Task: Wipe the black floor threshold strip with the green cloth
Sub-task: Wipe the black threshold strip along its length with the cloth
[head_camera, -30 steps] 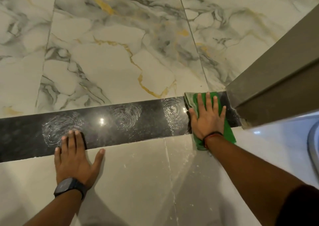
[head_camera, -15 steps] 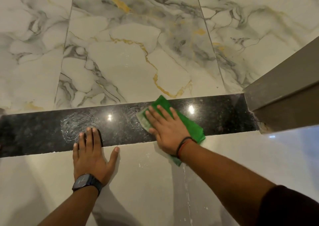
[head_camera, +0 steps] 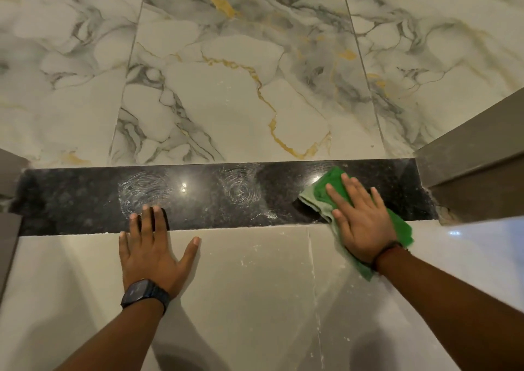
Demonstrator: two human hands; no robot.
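The black speckled threshold strip (head_camera: 204, 200) runs left to right across the floor between the door frames. Two white circular smear marks show on it, one at its left middle and one at its centre. My right hand (head_camera: 360, 220) lies flat on the green cloth (head_camera: 326, 189), pressing it on the right part of the strip; the cloth trails back onto the near tile. My left hand (head_camera: 153, 246) rests flat on the near tile with spread fingers, fingertips reaching onto the strip's near edge. A black watch is on that wrist.
Marble-patterned tiles (head_camera: 226, 87) with grey and gold veins lie beyond the strip. Plain glossy tile (head_camera: 255, 285) with white specks lies on the near side. A brown door frame (head_camera: 467, 169) stands at the right end, another frame edge (head_camera: 8, 172) at the left.
My right hand slid the cloth leftward from the right end to the strip's middle, then back toward the right. One circular smear at the right is gone. My left hand stayed planted.
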